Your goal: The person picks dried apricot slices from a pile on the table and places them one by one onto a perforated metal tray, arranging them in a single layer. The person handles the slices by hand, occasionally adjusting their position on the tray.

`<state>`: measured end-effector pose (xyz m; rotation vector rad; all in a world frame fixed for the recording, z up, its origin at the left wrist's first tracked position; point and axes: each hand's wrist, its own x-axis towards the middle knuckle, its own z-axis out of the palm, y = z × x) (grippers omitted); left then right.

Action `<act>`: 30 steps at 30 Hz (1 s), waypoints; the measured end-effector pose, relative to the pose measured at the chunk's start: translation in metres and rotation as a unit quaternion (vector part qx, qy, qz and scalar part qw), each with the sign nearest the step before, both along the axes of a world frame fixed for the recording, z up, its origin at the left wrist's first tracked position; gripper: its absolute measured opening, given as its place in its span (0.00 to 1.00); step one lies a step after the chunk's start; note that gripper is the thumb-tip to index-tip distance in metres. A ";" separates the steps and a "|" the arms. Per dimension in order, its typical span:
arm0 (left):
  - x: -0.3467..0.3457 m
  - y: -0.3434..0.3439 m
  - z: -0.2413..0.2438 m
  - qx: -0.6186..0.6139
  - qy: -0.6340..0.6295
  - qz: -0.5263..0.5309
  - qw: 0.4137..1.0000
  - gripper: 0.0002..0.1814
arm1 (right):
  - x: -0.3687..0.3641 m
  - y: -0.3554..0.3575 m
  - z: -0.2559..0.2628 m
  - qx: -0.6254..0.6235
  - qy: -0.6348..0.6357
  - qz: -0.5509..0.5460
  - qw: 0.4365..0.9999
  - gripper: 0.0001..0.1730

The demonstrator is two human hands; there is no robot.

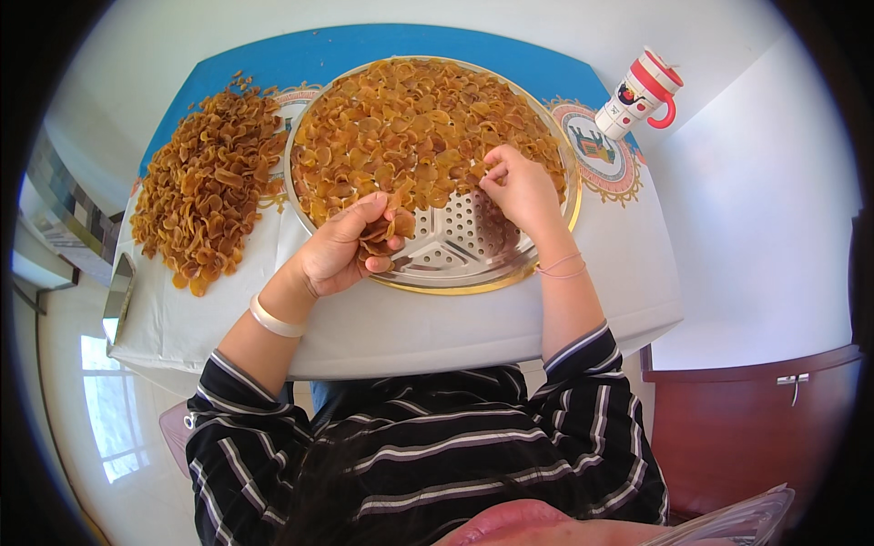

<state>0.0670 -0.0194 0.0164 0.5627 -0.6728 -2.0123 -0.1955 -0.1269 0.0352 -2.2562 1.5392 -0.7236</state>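
Observation:
A round perforated metal tray (444, 271) lies on the table, largely covered by a layer of thin dried brown slices (416, 123); bare metal shows in the part nearest me. My left hand (355, 239) is at the tray's near left edge, its fingers closed around several loose slices (389, 232). Over the tray's right side, my right hand (515, 188) has its thumb and fingertips close together at the edge of the layer; whether a slice is between them cannot be told. To the left, a heap of similar slices (212, 184) rests on the tablecloth.
A red and white mug (638, 95) with a handle stands at the table's back right. The table (437, 334) bears a blue and white cloth with printed medallions. A shiny metal-looking object (119, 298) is at its left edge. A reddish-brown cabinet (751, 423) stands at the lower right.

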 end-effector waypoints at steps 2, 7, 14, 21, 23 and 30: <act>0.000 0.000 0.000 -0.003 0.001 -0.002 1.000 0.15 | 0.001 0.002 0.002 0.002 0.002 0.005 1.000 0.14; 0.000 0.000 -0.001 -0.004 -0.005 -0.006 1.000 0.15 | 0.002 0.002 0.002 0.006 0.013 -0.002 1.000 0.15; -0.001 -0.001 0.001 -0.006 -0.003 -0.008 1.000 0.15 | 0.003 0.005 0.005 -0.038 -0.016 -0.020 0.999 0.12; 0.000 0.001 0.001 0.029 -0.006 0.034 0.999 0.16 | 0.030 0.032 0.017 -0.159 -0.208 0.150 0.953 0.05; 0.003 -0.001 -0.005 0.035 0.015 0.030 0.999 0.16 | 0.039 0.045 0.016 -0.157 -0.206 0.222 0.940 0.06; 0.003 0.000 -0.002 0.049 -0.004 0.039 0.998 0.15 | 0.057 0.063 0.010 -0.166 -0.170 0.294 0.926 0.09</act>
